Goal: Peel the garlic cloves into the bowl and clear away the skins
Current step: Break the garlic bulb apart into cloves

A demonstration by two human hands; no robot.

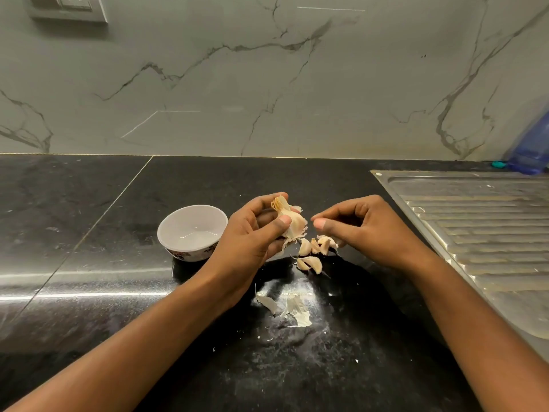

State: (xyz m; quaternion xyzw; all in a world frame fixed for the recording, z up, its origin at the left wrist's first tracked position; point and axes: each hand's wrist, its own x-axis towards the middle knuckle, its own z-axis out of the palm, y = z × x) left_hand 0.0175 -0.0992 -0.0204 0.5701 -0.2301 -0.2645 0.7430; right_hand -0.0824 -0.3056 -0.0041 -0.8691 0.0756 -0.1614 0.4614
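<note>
Nothing readable shows: no word, brand, number or sign. The bowl (191,230) at nine o'clock bears only a dark floral pattern on its outer wall. The blue bottle (531,150) at three o'clock is too blurred for print, and the wall socket (69,5) at eleven o'clock shows no marking.

A single wide-angle view, worn on the person's head, looks forward and down across the black counter (89,233) toward the marble wall (267,84). The bowl (190,223) lies a little left of the frame's middle. Both forearms run up from the bottom corners, the left hand (249,233) just right of the bowl and the right hand (365,224) further right. The view is near enough to show papery folds on the garlic head (292,223) beside the bowl. A steel drainboard (475,227) fills the edge well right of the bowl. A wall socket (71,4) is cut off above and left of it.
</note>
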